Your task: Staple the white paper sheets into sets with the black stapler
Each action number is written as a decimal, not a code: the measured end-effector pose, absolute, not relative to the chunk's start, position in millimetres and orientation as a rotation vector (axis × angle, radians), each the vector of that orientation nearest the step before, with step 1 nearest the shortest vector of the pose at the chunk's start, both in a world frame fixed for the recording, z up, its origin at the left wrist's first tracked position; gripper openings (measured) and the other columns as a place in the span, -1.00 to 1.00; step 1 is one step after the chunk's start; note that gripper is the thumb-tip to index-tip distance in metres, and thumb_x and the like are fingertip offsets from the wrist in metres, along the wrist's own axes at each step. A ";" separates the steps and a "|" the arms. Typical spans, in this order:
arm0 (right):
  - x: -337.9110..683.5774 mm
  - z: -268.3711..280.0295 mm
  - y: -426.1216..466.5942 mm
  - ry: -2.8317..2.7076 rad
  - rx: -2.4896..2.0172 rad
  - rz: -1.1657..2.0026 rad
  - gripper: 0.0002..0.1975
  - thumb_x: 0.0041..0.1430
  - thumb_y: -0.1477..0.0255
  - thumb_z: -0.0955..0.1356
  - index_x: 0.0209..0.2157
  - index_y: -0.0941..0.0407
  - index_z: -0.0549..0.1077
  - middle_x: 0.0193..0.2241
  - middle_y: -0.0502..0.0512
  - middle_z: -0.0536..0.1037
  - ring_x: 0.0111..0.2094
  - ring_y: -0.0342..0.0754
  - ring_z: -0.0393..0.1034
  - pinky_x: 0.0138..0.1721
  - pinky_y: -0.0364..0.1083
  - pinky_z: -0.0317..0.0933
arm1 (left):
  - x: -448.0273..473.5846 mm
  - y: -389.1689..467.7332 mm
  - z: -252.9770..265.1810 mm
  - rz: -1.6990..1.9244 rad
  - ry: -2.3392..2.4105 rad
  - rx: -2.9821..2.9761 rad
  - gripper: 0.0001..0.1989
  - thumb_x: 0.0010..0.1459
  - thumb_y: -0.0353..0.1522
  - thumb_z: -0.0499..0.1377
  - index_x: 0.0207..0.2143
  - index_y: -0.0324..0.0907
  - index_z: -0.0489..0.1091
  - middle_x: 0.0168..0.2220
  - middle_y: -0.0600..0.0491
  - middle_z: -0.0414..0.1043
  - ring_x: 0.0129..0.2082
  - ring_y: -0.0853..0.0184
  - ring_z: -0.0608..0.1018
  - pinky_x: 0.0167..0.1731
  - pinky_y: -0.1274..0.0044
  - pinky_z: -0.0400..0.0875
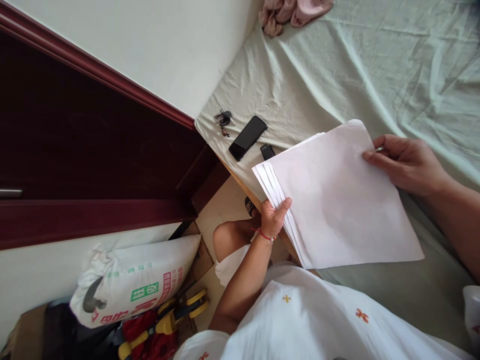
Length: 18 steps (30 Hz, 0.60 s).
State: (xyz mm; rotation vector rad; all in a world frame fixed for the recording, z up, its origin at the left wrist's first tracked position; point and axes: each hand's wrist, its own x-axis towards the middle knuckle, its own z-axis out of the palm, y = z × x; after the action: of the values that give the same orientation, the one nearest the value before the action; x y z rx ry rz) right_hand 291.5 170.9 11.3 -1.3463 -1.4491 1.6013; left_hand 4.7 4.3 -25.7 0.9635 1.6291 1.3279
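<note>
A stack of white paper sheets [337,205] is held over my lap and the edge of the bed, its left edges fanned a little apart. My left hand [275,217], with a red string bracelet at the wrist, grips the left edge of the stack, thumb on top. At the far right edge, my right hand [407,162] pinches the sheets between thumb and fingers. Just beyond the paper, a small black object [267,151] lies partly hidden by the stack, and a black smartphone [248,137] rests beside it on the sheet.
A bunch of keys [224,119] lies near the corner of the pale green bed sheet [318,75]. Crumpled pink cloth [292,12] is at the top. On the left stand a dark red wooden door [86,125], a stuffed white sack [138,280] and a yellow-and-red item [165,325].
</note>
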 end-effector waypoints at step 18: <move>298.1 2.9 171.2 -1.552 -1.252 1.658 -0.56 0.12 -0.04 0.56 -0.35 0.04 0.51 -0.64 -0.09 0.39 -0.63 -0.19 0.18 -0.67 -0.20 0.07 | 3.6 3.9 -27.5 1.330 1.644 0.997 -0.57 0.19 -0.07 0.48 -0.05 -0.18 0.71 -0.01 -0.10 0.75 0.07 0.04 0.73 0.24 0.27 0.56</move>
State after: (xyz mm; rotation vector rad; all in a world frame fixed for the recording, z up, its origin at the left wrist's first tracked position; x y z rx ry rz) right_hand 298.1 171.2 2.9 -1.2524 -1.5516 1.6579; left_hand 3.6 3.9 -27.5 0.9971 1.6439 1.3298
